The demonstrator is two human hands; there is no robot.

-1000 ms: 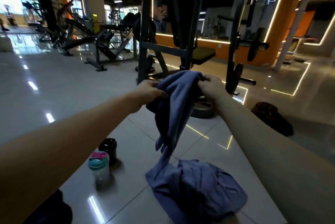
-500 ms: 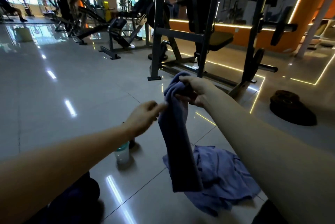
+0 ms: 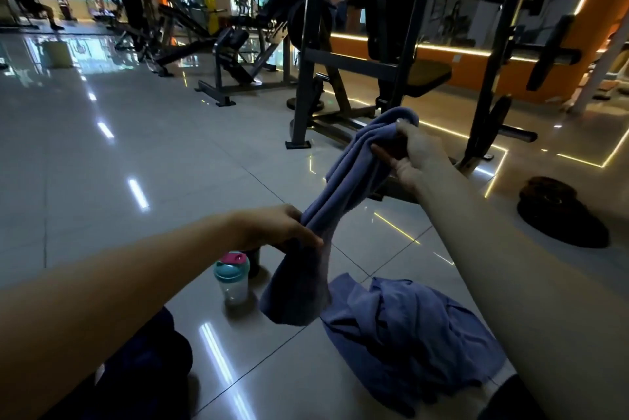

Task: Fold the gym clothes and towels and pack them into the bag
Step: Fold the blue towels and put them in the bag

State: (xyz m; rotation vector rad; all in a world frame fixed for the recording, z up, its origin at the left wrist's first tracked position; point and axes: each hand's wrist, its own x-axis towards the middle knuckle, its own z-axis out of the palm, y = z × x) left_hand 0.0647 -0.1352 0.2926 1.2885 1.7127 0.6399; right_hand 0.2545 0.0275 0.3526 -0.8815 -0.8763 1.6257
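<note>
A blue towel (image 3: 343,188) hangs in the air, stretched slantwise between my hands. My right hand (image 3: 413,151) grips its upper end, fingers curled round the bunched cloth. My left hand (image 3: 282,227) pinches the towel lower down, and the free end droops below it. A second blue cloth (image 3: 408,327) lies crumpled on the tiled floor under the towel. A dark shape (image 3: 143,372) sits at the lower left beneath my left forearm; I cannot tell what it is.
A teal shaker bottle with a pink lid (image 3: 232,278) stands on the floor by a dark bottle (image 3: 253,259). A weight rack and bench (image 3: 384,72) stand ahead. Dark weight plates (image 3: 558,212) lie at the right. A person sits far back left (image 3: 27,1).
My left hand dropped and took hold of the towel lower down. My right hand stayed high with the upper end. The towel now runs slantwise between both hands.
</note>
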